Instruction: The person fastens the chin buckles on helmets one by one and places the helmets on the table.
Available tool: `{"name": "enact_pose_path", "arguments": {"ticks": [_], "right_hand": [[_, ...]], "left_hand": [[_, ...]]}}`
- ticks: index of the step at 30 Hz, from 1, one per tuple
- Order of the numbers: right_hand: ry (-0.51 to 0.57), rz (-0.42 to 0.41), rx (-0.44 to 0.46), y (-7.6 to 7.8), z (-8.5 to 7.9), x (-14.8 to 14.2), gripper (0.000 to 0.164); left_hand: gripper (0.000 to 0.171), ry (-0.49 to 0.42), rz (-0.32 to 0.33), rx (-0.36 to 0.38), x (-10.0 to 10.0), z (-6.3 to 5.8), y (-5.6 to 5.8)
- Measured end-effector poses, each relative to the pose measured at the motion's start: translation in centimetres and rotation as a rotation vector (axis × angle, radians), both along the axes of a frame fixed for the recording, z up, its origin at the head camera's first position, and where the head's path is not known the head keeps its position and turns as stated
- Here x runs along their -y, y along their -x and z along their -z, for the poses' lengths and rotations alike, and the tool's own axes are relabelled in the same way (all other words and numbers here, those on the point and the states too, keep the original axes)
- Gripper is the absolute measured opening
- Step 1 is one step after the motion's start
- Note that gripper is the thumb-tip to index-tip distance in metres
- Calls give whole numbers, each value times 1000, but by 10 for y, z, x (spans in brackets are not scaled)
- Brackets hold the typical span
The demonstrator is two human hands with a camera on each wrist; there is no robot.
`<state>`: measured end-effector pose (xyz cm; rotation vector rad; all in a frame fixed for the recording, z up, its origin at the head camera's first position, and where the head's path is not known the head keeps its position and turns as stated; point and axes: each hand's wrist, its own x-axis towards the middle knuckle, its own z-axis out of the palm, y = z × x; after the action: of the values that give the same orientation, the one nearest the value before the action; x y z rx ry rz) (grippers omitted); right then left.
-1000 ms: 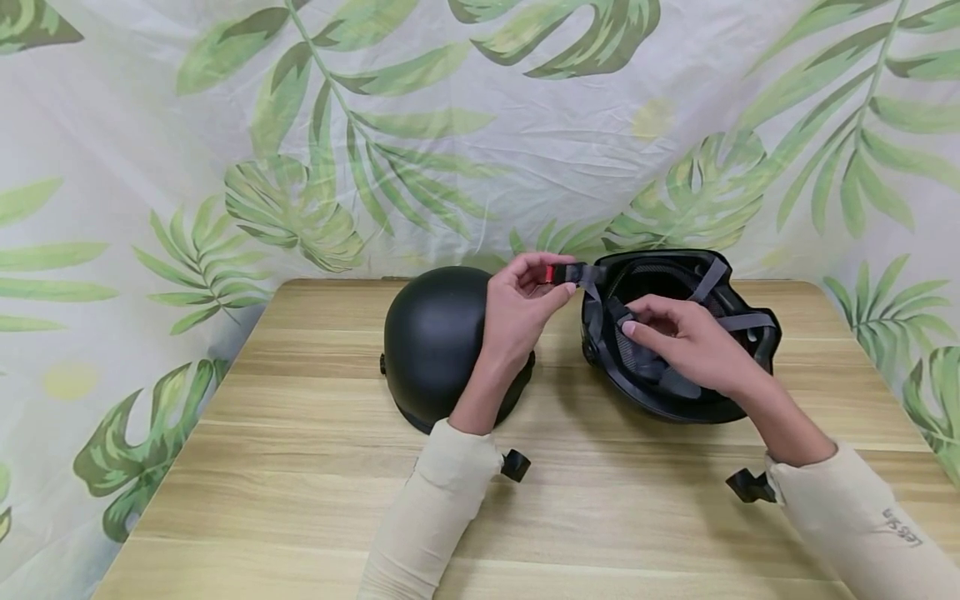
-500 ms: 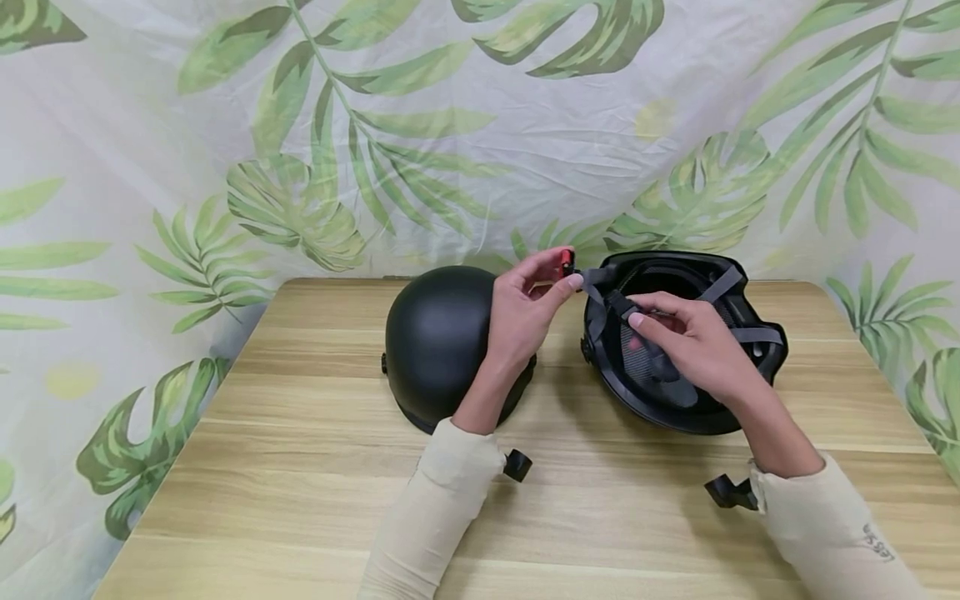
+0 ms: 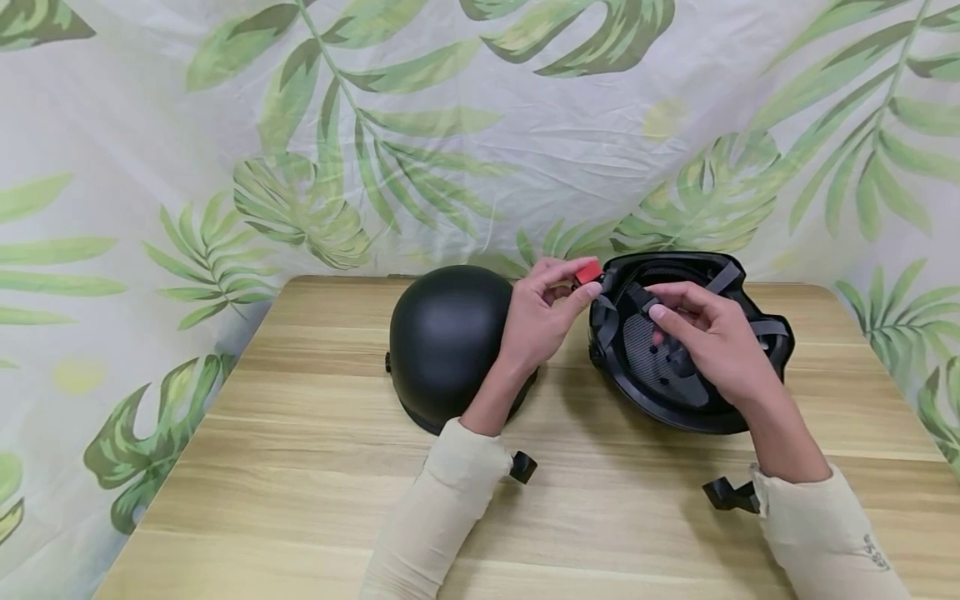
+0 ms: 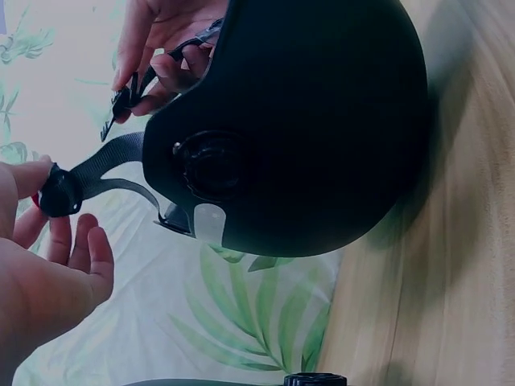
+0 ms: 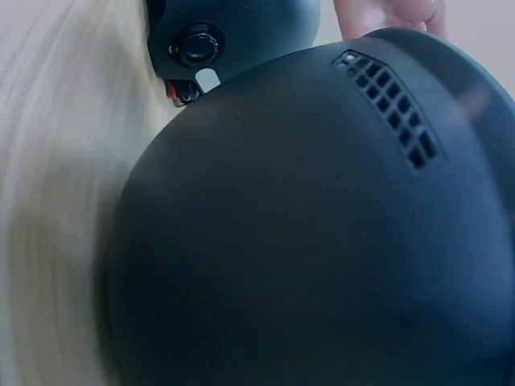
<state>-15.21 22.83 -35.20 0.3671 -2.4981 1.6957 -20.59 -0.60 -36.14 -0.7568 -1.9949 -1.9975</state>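
A black helmet (image 3: 675, 418) lies upside down on the right, its padded inside facing up. By its left edge, my left hand (image 3: 542, 321) pinches a red-and-black buckle piece (image 3: 588, 272) between thumb and fingers. That piece hangs on a grey strap (image 4: 119, 157), which runs taut to the helmet in the left wrist view. Over the helmet's opening, my right hand (image 3: 712, 342) pinches a black strap clip (image 3: 640, 297). The two buckle parts are apart. In the right wrist view the helmet's shell hides most of the right hand.
A second black helmet (image 3: 450, 342) stands dome up on the left, partly behind the left forearm. Both helmets rest on a wooden table (image 3: 300, 500). A leaf-patterned cloth (image 3: 420, 125) hangs behind it. Black wrist mounts (image 3: 523, 467) stick out from both sleeves.
My left hand has shifted right, towards the overturned helmet, and turned the buckle piece so its red face shows. The right hand has moved its clip slightly. The helmet has rotated a little.
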Motion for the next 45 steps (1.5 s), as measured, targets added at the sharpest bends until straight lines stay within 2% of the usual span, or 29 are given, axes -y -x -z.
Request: {"name": "enact_pose_path", "arguments": {"ticks": [6, 13, 17, 25, 36, 45], "right_hand": [[75, -6, 33, 2, 5, -3, 30], [83, -4, 47, 1, 4, -2, 26], [97, -8, 39, -1, 2, -4, 24], [246, -17, 18, -3, -1, -10, 23], [244, -18, 7, -3, -2, -13, 21], [278, -22, 12, -2, 0, -13, 20]], "left_hand": [[36, 24, 17, -24, -2, 3, -1], [31, 56, -30, -42, -4, 5, 1], [28, 35, -29, -53, -6, 6, 2], [29, -19, 15, -53, -12, 10, -1], [31, 133, -15, -59, -12, 8, -4], [34, 190, -6, -46, -12, 8, -4]]}}
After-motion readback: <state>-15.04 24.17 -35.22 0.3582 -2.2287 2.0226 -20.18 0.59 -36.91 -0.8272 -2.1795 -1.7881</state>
